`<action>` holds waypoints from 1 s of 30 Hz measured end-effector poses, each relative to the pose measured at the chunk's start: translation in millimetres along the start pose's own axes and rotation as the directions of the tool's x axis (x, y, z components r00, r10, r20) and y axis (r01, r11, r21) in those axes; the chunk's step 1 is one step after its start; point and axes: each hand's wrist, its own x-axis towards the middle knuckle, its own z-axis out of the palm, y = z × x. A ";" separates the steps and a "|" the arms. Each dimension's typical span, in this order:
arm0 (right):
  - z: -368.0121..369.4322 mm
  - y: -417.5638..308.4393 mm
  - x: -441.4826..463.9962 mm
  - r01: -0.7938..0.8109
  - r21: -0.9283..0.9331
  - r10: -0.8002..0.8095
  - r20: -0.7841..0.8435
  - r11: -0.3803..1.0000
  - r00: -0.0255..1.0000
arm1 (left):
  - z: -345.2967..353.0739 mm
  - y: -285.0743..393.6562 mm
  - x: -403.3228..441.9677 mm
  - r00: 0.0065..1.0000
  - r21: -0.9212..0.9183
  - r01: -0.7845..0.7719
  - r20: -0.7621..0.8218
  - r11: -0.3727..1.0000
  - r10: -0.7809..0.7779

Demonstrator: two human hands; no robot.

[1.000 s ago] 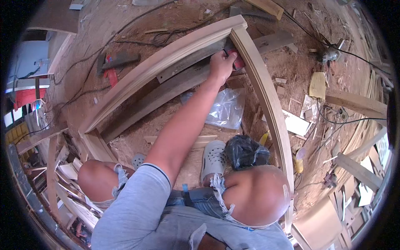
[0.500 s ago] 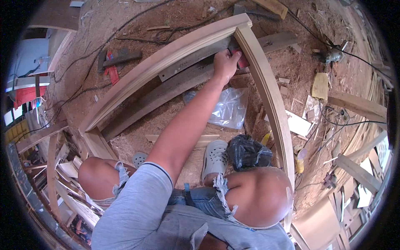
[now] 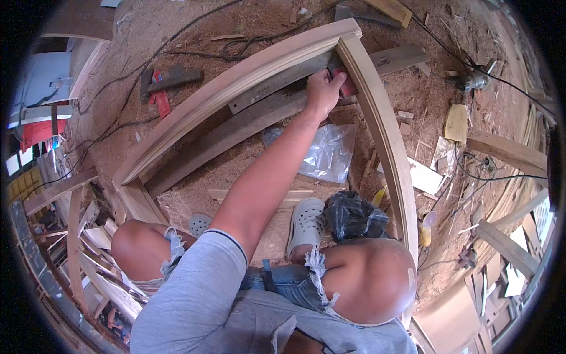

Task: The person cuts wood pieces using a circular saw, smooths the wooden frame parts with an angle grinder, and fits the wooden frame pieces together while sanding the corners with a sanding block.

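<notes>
My left hand (image 3: 323,91) reaches far forward, its fingers closed on a small red piece of sandpaper (image 3: 348,88). The sandpaper touches the inner side of the wooden frame's right rail (image 3: 377,106), just below the top corner. The frame has a curved, grooved top rail (image 3: 236,75) in pale wood and lies around my legs. A metal straightedge with a hole in its end (image 3: 259,94) lies beneath my fingers along the top rail. My right hand is out of view.
Inside the frame are a clear plastic bag (image 3: 327,156), a black plastic bag (image 3: 354,217) and a dusty plank (image 3: 206,150). Black cables (image 3: 236,50) cross the sawdust-covered floor. Wood offcuts (image 3: 510,153) and a power tool (image 3: 477,78) lie to the right.
My left hand and the red sandpaper stay at the same corner of the frame. The whole view has shifted slightly, and my grip looks the same.
</notes>
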 end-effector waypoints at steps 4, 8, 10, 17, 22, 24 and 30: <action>-0.5 -1.5 2.5 0.001 -0.004 -0.001 -0.004 1.000 1.000 | -0.7 4.2 -2.2 1.000 -0.010 0.010 0.000 1.000 -0.010; -0.3 -10.5 9.0 0.041 -0.021 -0.041 -0.023 0.999 0.999 | -1.3 9.9 -4.1 1.000 -0.051 0.021 0.011 0.998 -0.020; 2.1 -20.6 15.4 0.088 -0.051 -0.092 -0.062 0.995 0.994 | 1.4 12.0 -7.1 1.000 -0.099 0.004 0.003 0.995 -0.004; 139.6 -156.5 31.6 0.786 -0.216 -0.782 0.123 0.580 0.611 | -1.6 16.9 -10.1 1.000 0.051 0.015 0.011 0.999 -0.015; 381.9 -268.1 -41.0 0.977 0.119 -0.814 0.575 0.177 0.078 | -7.3 40.2 -16.8 0.998 0.102 -0.006 0.065 0.995 -0.001; 453.1 -294.5 -74.0 0.996 0.089 -0.756 0.651 -0.019 -0.073 | -8.4 40.9 -14.9 0.999 0.233 -0.020 0.042 0.972 0.011; 518.9 -296.2 -47.8 0.969 0.027 -0.729 0.654 -0.245 -0.202 | 3.4 -0.9 0.6 0.999 0.078 -0.040 -0.012 0.996 0.041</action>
